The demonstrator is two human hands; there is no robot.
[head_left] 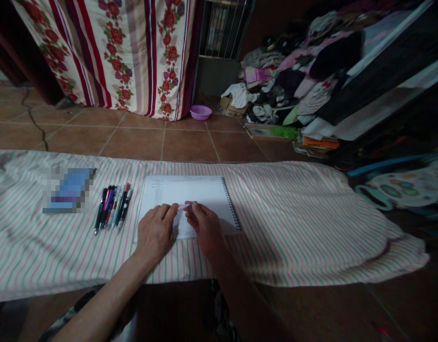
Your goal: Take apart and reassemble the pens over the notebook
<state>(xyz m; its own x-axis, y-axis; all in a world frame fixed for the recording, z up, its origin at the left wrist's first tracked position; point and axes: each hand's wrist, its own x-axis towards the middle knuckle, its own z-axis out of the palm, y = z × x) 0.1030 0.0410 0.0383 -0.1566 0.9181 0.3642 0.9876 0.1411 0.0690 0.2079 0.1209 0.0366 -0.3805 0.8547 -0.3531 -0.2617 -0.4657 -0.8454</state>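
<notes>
My left hand and my right hand rest over the near part of a white spiral notebook that lies on a pink-striped cloth. Both hands pinch a small pink pen-like object between their fingertips, one at each end. A row of several pens lies just left of the notebook, beyond my left hand.
A blurred blue item sits at the left of the cloth. Beyond it are a brown tiled floor, a floral curtain, a purple bowl, and a pile of clothes at the right.
</notes>
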